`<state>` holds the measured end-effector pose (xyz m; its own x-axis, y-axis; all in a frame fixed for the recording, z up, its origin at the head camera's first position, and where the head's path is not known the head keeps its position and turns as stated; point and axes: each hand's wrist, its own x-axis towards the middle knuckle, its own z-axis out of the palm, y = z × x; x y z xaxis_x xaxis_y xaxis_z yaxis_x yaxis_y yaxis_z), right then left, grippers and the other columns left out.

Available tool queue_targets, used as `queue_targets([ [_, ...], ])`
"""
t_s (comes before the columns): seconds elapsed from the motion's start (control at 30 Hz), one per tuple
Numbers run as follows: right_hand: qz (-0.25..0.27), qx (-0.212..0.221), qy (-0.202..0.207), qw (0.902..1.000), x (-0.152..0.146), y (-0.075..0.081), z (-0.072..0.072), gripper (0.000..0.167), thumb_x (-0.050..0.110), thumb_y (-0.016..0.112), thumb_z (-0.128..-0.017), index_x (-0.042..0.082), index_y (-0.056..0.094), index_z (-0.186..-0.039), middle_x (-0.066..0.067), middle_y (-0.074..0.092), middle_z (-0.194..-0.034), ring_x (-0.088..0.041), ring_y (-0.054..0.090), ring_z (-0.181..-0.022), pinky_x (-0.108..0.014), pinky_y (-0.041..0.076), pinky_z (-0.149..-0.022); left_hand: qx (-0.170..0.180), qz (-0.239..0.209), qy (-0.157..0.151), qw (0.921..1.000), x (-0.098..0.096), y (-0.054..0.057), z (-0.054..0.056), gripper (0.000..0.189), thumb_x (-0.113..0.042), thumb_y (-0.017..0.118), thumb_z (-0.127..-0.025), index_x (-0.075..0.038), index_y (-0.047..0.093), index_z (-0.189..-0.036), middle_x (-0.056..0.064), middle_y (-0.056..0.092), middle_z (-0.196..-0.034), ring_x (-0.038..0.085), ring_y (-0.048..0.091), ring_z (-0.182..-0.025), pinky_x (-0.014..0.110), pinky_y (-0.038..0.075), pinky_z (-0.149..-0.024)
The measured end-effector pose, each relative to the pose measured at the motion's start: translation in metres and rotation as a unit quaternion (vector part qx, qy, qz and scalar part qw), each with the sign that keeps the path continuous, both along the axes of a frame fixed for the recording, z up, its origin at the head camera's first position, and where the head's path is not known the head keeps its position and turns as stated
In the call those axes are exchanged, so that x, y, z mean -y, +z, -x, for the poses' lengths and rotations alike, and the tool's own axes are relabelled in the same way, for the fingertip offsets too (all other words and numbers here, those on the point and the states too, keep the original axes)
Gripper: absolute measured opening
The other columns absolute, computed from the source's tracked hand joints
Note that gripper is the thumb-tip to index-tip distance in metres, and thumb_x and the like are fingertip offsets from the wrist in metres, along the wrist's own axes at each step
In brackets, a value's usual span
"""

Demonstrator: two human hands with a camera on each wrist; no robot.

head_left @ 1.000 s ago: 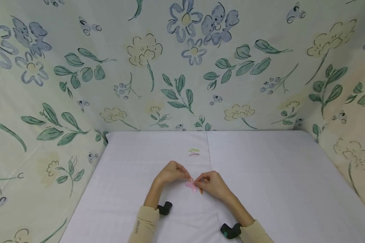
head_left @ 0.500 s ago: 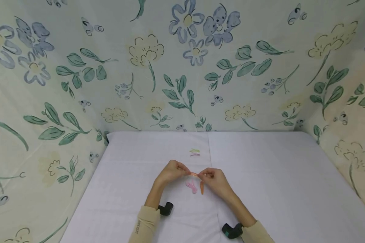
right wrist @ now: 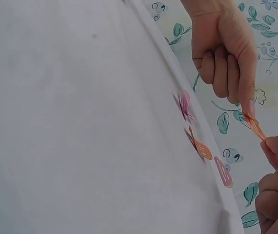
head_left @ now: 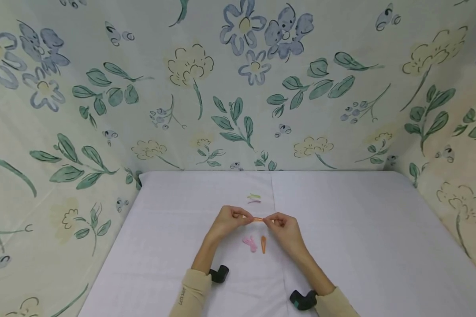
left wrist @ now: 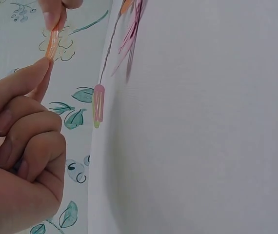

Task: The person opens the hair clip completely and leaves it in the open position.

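Note:
An orange snap hair clip (head_left: pixel 258 219) is stretched level between my hands, raised above the white table. My left hand (head_left: pixel 231 220) pinches one end between thumb and forefinger, other fingers curled in. At the opposite end, the thumb and forefinger of my right hand (head_left: pixel 284 229) do the same. In the right wrist view the held clip (right wrist: pixel 255 127) looks slightly bowed between the fingertips. Below the hands lie several pink clips (head_left: pixel 250 243) in a crossed pile and a second orange clip (head_left: pixel 263 245), pointing toward me.
Farther back on the white-covered table (head_left: pixel 341 229) lie a green clip (head_left: pixel 254 196) and a pink-purple clip (head_left: pixel 254 201), close together. Flower-print cloth (head_left: pixel 230 88) rises behind the table and along both sides. A black wrist camera (head_left: pixel 220 274) sits by the left forearm.
Both hands have risen away from the pink pile, bringing an orange clip up between them and shifting slightly right. The pink pile and the second orange clip are now uncovered.

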<state>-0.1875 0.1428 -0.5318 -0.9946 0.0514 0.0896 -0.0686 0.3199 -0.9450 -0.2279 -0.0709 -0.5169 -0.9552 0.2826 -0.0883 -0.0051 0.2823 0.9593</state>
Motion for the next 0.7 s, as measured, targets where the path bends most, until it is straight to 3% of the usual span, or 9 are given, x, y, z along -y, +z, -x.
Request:
queue_targets([
  [0.23, -0.001, -0.062, 0.024, 0.9978, -0.0016, 0.0018, -0.0013, 0.007, 0.02, 0.08, -0.092, 0.014, 0.08, -0.093, 0.003, 0.034, -0.058, -0.002, 0.028, -0.051, -0.019, 0.024, -0.05, -0.018, -0.015, 0.008, 0.9997, -0.0013, 0.0012, -0.0006, 0.014, -0.021, 0.084, -0.087, -0.008, 0.083, -0.092, -0.007, 0.039, -0.052, 0.01, 0.033, -0.055, 0.022, 0.029, -0.054],
  [0.5, 0.017, -0.071, 0.022, 0.9971, -0.003, 0.0004, -0.0003, 0.01, 0.021, 0.078, -0.093, 0.012, 0.08, -0.095, 0.002, 0.036, -0.059, 0.0, 0.029, -0.052, -0.018, 0.024, -0.05, -0.001, 0.008, -0.037, 0.9993, -0.0041, 0.0013, -0.0031, 0.011, -0.021, 0.083, -0.087, -0.009, 0.083, -0.09, -0.006, 0.04, -0.052, 0.01, 0.035, -0.057, 0.023, 0.033, -0.059],
  [0.7, 0.023, -0.051, 0.033, 0.9979, -0.0037, -0.001, 0.0012, 0.011, 0.021, 0.08, -0.091, 0.011, 0.08, -0.094, 0.002, 0.035, -0.058, -0.001, 0.028, -0.051, -0.019, 0.024, -0.05, -0.017, 0.009, 0.005, 0.9998, -0.0059, 0.0043, -0.0032, 0.015, -0.026, 0.081, -0.091, -0.012, 0.083, -0.093, -0.005, 0.049, -0.057, 0.011, 0.037, -0.062, 0.023, 0.031, -0.059],
])
